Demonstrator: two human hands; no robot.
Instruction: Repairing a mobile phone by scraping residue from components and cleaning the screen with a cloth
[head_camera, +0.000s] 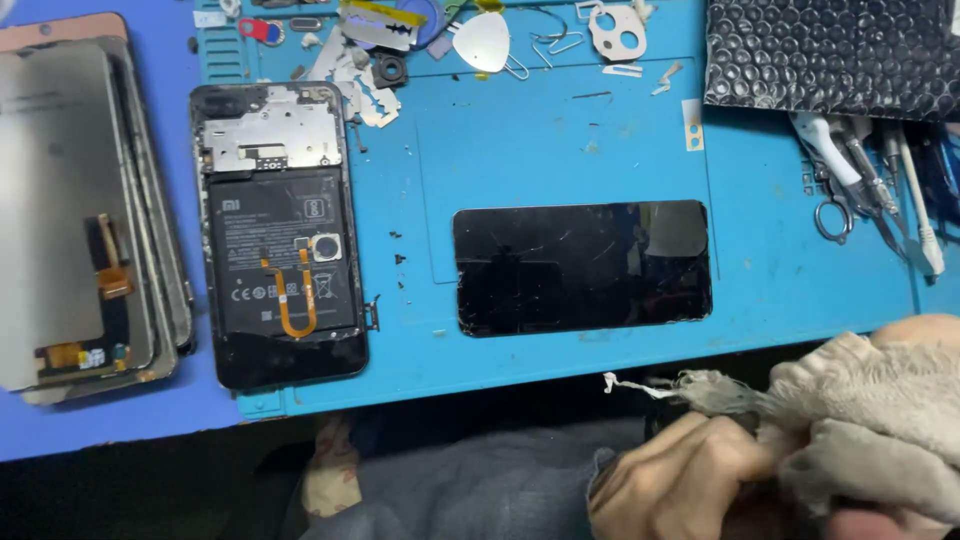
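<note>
1. At the far left of the worktop, a stack of display panels lies face down, flex cables showing; none is fitted to anything yet.
2. Next to it, on the blue mat, the opened phone lies with its back off, battery and orange flex exposed, so disassembly looks done and reassembly has not begun.
3. Mid-mat, the cracked black screen lies flat and apart from the phone, already removed by the look of it.
4. Below the mat's front edge, your left hand is closed around a small dark part, mostly hidden, with the frayed grey cloth pressed to it.
5. Your right hand is wrapped in that cloth; I cannot tell its grip. Wiping appears under way.
6. Tweezers and scissors lie untouched at the far right.
</note>
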